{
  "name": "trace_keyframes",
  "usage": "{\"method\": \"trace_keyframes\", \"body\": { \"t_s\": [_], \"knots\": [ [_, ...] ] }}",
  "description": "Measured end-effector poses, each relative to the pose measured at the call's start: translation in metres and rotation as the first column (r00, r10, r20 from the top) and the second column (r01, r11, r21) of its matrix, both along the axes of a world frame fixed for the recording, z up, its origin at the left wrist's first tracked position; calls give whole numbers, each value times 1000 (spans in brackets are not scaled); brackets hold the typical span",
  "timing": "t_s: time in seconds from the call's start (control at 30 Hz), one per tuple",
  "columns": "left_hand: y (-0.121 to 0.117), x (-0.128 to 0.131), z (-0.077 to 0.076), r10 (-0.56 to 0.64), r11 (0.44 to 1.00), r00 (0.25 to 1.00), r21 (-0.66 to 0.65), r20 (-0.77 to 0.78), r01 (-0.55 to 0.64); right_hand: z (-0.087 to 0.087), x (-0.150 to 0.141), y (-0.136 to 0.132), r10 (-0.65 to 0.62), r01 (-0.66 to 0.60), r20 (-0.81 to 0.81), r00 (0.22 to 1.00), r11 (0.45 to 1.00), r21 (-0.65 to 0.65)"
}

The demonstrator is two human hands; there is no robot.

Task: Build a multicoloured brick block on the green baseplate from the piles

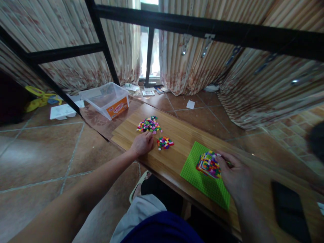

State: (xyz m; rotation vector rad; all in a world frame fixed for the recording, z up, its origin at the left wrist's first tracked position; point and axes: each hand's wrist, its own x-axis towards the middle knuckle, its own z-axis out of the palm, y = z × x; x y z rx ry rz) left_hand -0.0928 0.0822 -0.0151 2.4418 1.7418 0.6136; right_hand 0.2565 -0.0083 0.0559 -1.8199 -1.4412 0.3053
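Note:
A green baseplate [197, 170] lies on a low wooden table [177, 145]. On it stands a block built of many coloured bricks [209, 164]. My right hand [234, 173] rests against the block's right side, fingers curled round it. My left hand [142, 143] reaches out to the left, fingers curled down on the table at the near edge of a large pile of loose coloured bricks [149, 125]. A smaller pile of bricks [165, 142] lies just right of that hand. Whether the left fingers pinch a brick is hidden.
A clear plastic box [107, 99] with an orange label sits on the tiled floor behind the table. A black metal frame [101, 37] crosses the view before striped curtains. A dark flat object [288, 211] lies on the table at right. Papers litter the floor.

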Motion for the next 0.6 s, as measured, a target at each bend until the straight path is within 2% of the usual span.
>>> {"method": "trace_keyframes", "body": {
  "t_s": [0.27, 0.43, 0.6],
  "knots": [
    [1, 0, -1, 5, 1000, 1000, 1, 2, -5, -6, 3, 6, 108, -116, 214, 971, 993, 25],
    [0, 1, 0, -1, 1000, 1000, 11, 7, 1, -8, 5, 11, 134, -150, 387, 912, 989, 10],
    [0, 0, 0, -9, 1000, 1000, 3, 17, 9, -9, 5, 12, 162, -210, 484, 860, 976, 48]
  ]
}}
